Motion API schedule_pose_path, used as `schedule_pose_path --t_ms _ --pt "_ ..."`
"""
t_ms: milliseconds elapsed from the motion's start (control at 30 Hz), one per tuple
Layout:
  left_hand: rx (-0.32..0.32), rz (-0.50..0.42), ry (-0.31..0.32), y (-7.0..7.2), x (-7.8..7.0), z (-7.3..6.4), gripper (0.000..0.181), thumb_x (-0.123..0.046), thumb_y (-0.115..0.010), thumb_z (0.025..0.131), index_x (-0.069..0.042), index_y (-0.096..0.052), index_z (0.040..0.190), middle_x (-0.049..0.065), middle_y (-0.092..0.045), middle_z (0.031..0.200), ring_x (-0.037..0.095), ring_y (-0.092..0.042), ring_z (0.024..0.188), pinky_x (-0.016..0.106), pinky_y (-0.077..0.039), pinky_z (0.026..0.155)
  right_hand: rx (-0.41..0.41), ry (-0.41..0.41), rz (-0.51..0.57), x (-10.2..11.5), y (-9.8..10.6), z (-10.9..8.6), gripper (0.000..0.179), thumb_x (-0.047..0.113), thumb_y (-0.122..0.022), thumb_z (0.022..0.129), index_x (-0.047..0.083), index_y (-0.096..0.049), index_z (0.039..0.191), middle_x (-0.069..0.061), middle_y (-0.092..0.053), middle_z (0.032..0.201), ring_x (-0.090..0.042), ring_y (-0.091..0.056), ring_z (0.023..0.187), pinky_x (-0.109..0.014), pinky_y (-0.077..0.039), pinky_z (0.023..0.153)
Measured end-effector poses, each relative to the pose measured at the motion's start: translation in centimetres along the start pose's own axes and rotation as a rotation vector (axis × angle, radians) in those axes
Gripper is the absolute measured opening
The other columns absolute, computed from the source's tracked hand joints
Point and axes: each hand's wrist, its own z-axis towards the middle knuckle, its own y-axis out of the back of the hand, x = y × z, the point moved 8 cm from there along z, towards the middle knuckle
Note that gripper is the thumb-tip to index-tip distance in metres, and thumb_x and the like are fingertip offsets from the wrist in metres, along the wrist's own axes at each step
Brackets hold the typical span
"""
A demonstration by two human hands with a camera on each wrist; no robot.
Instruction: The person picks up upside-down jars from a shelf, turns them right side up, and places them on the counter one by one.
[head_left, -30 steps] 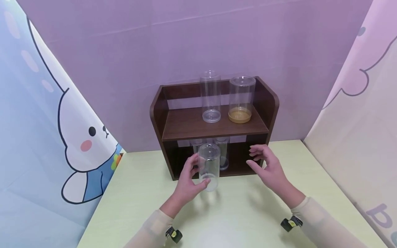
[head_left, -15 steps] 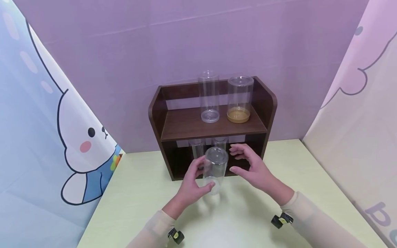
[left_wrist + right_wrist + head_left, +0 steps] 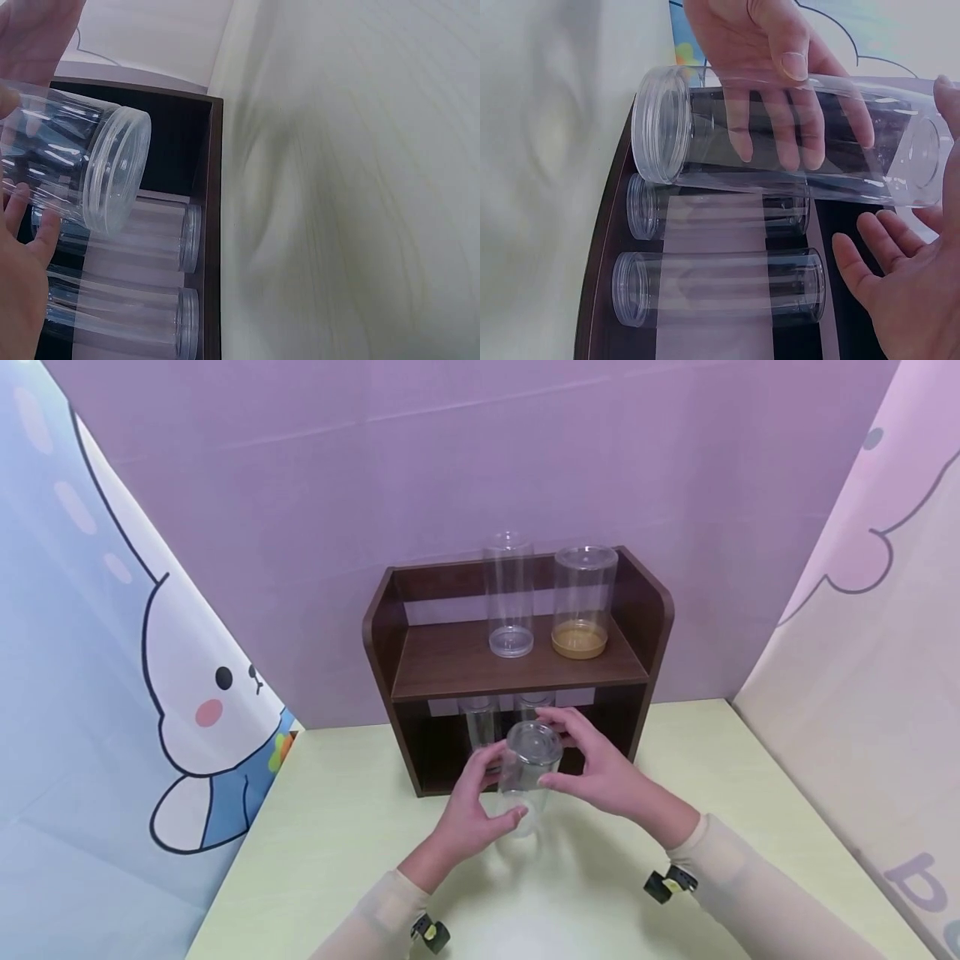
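My left hand (image 3: 467, 810) grips a clear plastic jar (image 3: 531, 745) just in front of the shelf. The jar stands slightly tilted over the table, its lid (image 3: 660, 126) at the lower end. In the right wrist view, the left fingers show through the clear wall, with the thumb on the near side. My right hand (image 3: 600, 772) reaches round the jar's upper end, fingers spread and thumb close to its side. From the right wrist, several of its fingertips (image 3: 847, 251) appear apart from the wall.
A dark brown two-tier shelf (image 3: 435, 664) stands at the back of the pale table (image 3: 345, 827). Its upper tier holds a tall clear jar (image 3: 510, 593) and a wider one with a tan lid (image 3: 580, 639). Two slim clear jars (image 3: 720, 289) stand on the lower tier.
The jar in my left hand has moved a little right and tilted slightly. My right hand has come in from the right to the jar's upper end.
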Motion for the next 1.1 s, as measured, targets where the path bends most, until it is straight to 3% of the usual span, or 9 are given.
schedule_pose_path --t_ms 167,400,500,633,833,1100 --pt "-0.011 0.022 -0.04 -0.2 -0.3 0.0 0.1 -0.004 -0.094 0.084 -0.02 -0.041 0.168 0.008 -0.055 0.151 0.029 -0.058 0.139 0.051 -0.055 0.113 0.02 -0.032 0.0 0.0 -0.3 0.0 0.085 0.014 -0.091 0.093 0.017 -0.045 0.165 -0.002 -0.056 0.151 -0.022 -0.059 0.133 -0.032 -0.052 0.115" --pt "-0.026 0.025 -0.094 0.2 -3.4 0.1 0.093 0.007 -0.09 0.081 -0.004 -0.044 0.162 0.019 -0.057 0.145 0.035 -0.06 0.134 0.057 -0.057 0.109 0.028 -0.069 -0.014 -0.2 -0.5 0.1 0.078 0.013 -0.092 0.093 0.01 -0.051 0.159 -0.001 -0.06 0.148 -0.02 -0.062 0.13 -0.034 -0.054 0.113" --pt "-0.021 0.025 -0.097 0.3 -3.9 0.1 0.092 0.008 -0.089 0.08 -0.001 -0.046 0.16 0.019 -0.057 0.144 0.034 -0.06 0.133 0.057 -0.057 0.109 0.032 -0.084 -0.016 -0.3 -0.5 0.2 0.078 0.013 -0.092 0.093 0.007 -0.051 0.159 -0.001 -0.06 0.146 -0.02 -0.063 0.13 -0.035 -0.055 0.112" --pt "-0.02 0.034 -0.115 0.0 -2.6 0.0 0.095 0.007 -0.091 0.079 -0.001 -0.044 0.162 0.02 -0.056 0.145 0.034 -0.058 0.135 0.058 -0.057 0.11 0.032 -0.09 -0.008 -0.3 -0.5 0.2 0.074 0.013 -0.091 0.094 0.008 -0.053 0.158 -0.001 -0.061 0.141 -0.02 -0.064 0.127 -0.035 -0.057 0.11" --pt "0.013 0.046 -0.096 -0.5 0.0 -0.2 0.101 -0.002 -0.093 0.083 -0.014 -0.039 0.168 0.01 -0.053 0.153 0.028 -0.054 0.141 0.052 -0.054 0.115 0.017 -0.069 -0.003 -0.7 -0.3 0.2 0.068 0.011 -0.09 0.094 0.013 -0.057 0.153 -0.001 -0.062 0.138 -0.02 -0.064 0.124 -0.033 -0.06 0.103" --pt "0.032 0.035 -0.03 0.0 1.1 -0.3 0.102 -0.01 -0.092 0.089 -0.022 -0.034 0.171 0.004 -0.052 0.155 0.026 -0.054 0.144 0.054 -0.05 0.119 -0.023 -0.116 0.052 -1.0 0.4 0.1 0.067 0.005 -0.089 0.093 0.013 -0.056 0.151 -0.004 -0.065 0.138 -0.023 -0.068 0.122 -0.033 -0.062 0.101"
